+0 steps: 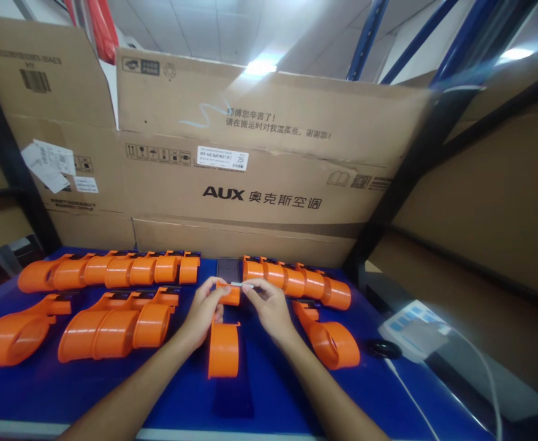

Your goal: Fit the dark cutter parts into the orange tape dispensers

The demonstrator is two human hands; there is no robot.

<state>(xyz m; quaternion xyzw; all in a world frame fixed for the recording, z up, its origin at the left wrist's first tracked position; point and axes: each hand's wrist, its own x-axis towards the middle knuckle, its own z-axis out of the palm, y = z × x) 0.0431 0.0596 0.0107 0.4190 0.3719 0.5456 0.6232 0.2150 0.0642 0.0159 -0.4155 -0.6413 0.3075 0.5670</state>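
Observation:
In the middle of the blue tabletop, my left hand (202, 313) is closed around the upper part of an orange plastic tape dispenser (224, 350). Its wide round drum hangs below the fingers, towards me. My right hand (269, 306) pinches a thin, pale strip (241, 284) between thumb and fingertips at the dispenser's upper end. The strip is too small to identify, and whether it touches the dispenser I cannot tell. Fingers hide part of the dispenser's top. Beyond both hands lies a dark flat rectangle (228, 269).
Similar orange dispensers with dark ends stand in rows at left (119, 271) and right (294, 280). A lone dispenser (336, 344) lies right of my forearm. Further right are a black oval object (385, 349) and a white device (413, 331) with a cable. Cardboard (260, 229) walls the back.

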